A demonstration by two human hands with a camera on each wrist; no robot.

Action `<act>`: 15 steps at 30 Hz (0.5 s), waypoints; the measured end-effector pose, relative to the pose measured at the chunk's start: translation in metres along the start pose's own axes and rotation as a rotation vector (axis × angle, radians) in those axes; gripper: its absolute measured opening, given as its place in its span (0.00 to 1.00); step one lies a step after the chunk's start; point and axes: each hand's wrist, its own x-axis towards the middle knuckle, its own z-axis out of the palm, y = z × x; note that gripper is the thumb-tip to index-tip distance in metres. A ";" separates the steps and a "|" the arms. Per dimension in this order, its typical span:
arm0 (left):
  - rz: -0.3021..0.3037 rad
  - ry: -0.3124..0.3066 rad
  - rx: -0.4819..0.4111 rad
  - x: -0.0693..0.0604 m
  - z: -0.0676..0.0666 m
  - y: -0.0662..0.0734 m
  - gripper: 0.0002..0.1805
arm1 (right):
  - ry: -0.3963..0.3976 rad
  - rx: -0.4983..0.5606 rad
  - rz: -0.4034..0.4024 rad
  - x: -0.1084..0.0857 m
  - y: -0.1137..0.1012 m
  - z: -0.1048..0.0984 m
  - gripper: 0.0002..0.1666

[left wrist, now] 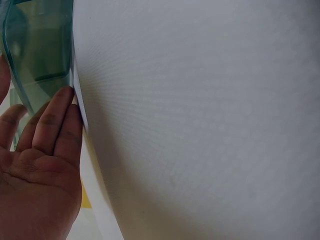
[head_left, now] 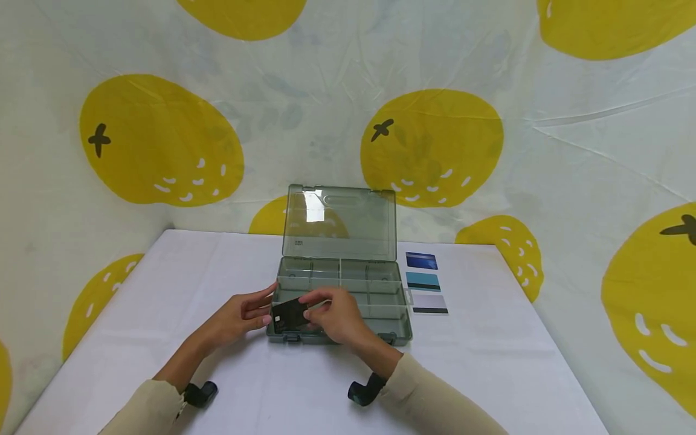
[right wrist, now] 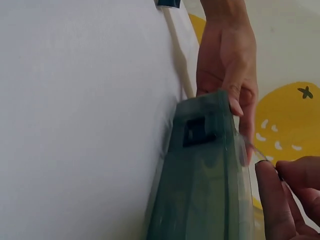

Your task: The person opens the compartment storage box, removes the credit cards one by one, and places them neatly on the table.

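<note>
A grey-green clear plastic compartment box (head_left: 402, 329) stands on the table with its lid (head_left: 353, 223) raised at the back. My right hand (head_left: 338, 315) pinches a black card (head_left: 288, 315) by its right end, over the front left compartment. The card lies tilted, and I cannot tell whether it touches the box floor. At the box's left wall rests my left hand (head_left: 235, 317), its fingers extended along the side. In the left wrist view the straight fingers (left wrist: 52, 125) touch the box wall (left wrist: 42, 45). The right wrist view shows the card edge-on between thumb and fingers.
Right of the box, three cards lie in a column: a dark blue card (head_left: 421, 260), a light blue card (head_left: 423, 281) and a pale lilac card (head_left: 429, 303). Clear dividers (head_left: 375, 309) split the box. A fruit-patterned cloth (head_left: 321, 121) hangs behind the white table (head_left: 489, 362).
</note>
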 end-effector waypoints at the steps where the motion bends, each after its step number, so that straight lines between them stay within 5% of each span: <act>1: -0.001 -0.001 -0.003 0.000 0.000 0.000 0.46 | 0.000 0.011 -0.007 0.000 0.000 -0.003 0.15; 15: -0.032 0.021 0.026 -0.001 0.001 0.001 0.45 | 0.042 0.047 -0.004 -0.018 0.012 -0.062 0.16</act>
